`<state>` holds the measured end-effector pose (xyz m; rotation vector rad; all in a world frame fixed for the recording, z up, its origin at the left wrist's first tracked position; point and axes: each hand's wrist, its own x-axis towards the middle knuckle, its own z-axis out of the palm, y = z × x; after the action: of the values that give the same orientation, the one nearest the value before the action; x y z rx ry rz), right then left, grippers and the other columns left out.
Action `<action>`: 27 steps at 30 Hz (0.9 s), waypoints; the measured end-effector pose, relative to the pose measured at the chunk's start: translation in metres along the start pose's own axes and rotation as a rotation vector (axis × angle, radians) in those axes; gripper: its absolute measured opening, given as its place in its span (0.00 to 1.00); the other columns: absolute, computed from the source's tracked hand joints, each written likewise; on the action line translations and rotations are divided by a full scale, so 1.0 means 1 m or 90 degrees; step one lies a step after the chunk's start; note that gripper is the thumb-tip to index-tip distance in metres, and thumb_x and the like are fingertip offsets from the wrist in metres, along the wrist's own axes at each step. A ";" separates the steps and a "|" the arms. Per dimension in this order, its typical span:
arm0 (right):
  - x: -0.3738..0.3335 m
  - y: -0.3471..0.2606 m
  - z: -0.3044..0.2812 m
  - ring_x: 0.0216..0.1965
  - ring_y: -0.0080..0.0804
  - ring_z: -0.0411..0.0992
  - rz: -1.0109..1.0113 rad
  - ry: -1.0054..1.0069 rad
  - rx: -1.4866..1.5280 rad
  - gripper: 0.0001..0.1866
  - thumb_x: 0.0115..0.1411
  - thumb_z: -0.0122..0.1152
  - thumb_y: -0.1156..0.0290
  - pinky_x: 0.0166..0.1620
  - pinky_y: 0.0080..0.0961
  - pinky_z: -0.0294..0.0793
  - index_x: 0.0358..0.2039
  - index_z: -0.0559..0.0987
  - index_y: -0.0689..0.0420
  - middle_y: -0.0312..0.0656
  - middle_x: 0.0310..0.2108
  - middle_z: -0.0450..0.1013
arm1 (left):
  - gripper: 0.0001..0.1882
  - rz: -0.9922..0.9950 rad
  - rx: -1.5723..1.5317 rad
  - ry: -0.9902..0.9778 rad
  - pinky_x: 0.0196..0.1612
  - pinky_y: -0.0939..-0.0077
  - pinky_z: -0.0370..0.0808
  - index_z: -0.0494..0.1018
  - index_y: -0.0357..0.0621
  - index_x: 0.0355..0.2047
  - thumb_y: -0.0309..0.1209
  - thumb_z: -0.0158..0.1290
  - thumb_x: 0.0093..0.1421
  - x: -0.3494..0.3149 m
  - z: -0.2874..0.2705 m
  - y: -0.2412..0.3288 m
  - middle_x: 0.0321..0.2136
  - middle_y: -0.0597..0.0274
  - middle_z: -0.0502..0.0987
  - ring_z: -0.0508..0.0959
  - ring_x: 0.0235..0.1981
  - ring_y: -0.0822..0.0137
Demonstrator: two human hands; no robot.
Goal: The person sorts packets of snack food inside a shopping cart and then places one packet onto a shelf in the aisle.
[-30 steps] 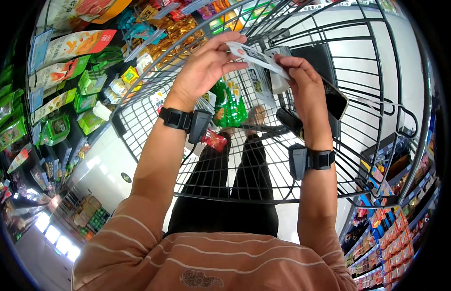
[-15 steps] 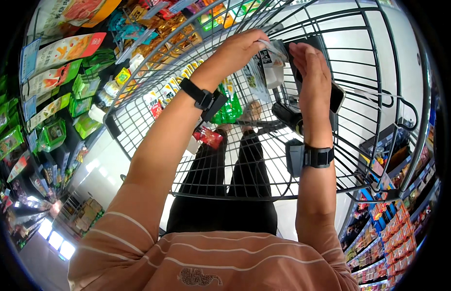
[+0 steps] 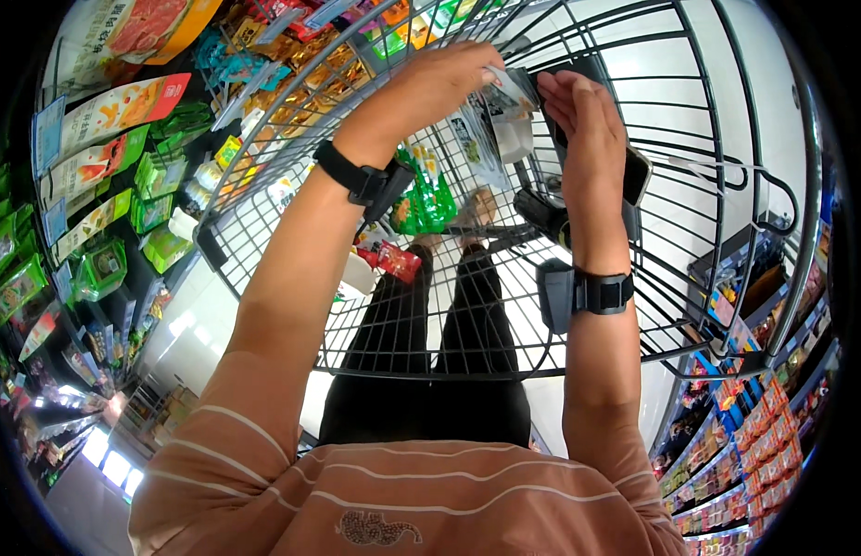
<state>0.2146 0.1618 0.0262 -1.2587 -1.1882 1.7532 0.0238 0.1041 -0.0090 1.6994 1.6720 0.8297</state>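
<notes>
salmon-brown shirt (image 3: 467, 514) with white stripes, black wrist straps (image 3: 615, 294), black trousers (image 3: 426, 412)

dark characters (image 3: 109, 28) on upper-left package (image 3: 134, 37), blue label (image 3: 49, 132) print blurred

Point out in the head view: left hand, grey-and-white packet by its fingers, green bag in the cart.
Left hand (image 3: 439, 83): head view, back of the hand.
Grey-and-white packet (image 3: 511, 91): head view, middle of its visible face.
Green bag (image 3: 427, 209): head view, lower green part.

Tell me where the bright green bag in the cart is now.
In the head view, the green bag lies in the shopping cart, just left of centre, below the left hand and above the red packet.
</notes>
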 end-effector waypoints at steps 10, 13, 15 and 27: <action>-0.001 0.003 0.002 0.46 0.34 0.73 0.031 0.008 0.020 0.19 0.66 0.44 0.63 0.54 0.28 0.69 0.46 0.73 0.67 0.50 0.43 0.75 | 0.09 0.063 0.016 0.005 0.45 0.65 0.72 0.72 0.45 0.42 0.33 0.48 0.64 0.022 0.028 -0.010 0.39 0.56 0.76 0.75 0.43 0.54; 0.000 0.003 -0.002 0.47 0.35 0.73 0.022 0.015 0.005 0.19 0.66 0.44 0.64 0.55 0.29 0.68 0.47 0.72 0.68 0.50 0.43 0.75 | 0.09 0.064 0.014 -0.008 0.45 0.65 0.72 0.72 0.46 0.42 0.33 0.47 0.64 0.026 0.028 -0.009 0.39 0.56 0.76 0.75 0.44 0.54; 0.001 0.005 0.000 0.48 0.35 0.73 0.026 0.010 0.021 0.19 0.66 0.45 0.63 0.56 0.29 0.68 0.46 0.72 0.68 0.51 0.43 0.75 | 0.09 0.071 0.051 -0.037 0.46 0.64 0.72 0.72 0.47 0.43 0.33 0.47 0.65 0.027 0.030 -0.018 0.40 0.57 0.75 0.75 0.44 0.54; 0.003 0.011 -0.004 0.48 0.34 0.73 0.029 0.006 0.008 0.19 0.67 0.45 0.63 0.55 0.29 0.68 0.45 0.73 0.67 0.50 0.44 0.75 | 0.16 -0.180 -0.066 0.082 0.52 0.64 0.71 0.70 0.40 0.50 0.32 0.48 0.64 -0.005 0.056 -0.070 0.46 0.49 0.75 0.75 0.49 0.52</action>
<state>0.2170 0.1619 0.0142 -1.2949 -1.1488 1.7830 0.0242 0.1006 -0.0985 1.3256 1.8663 0.8866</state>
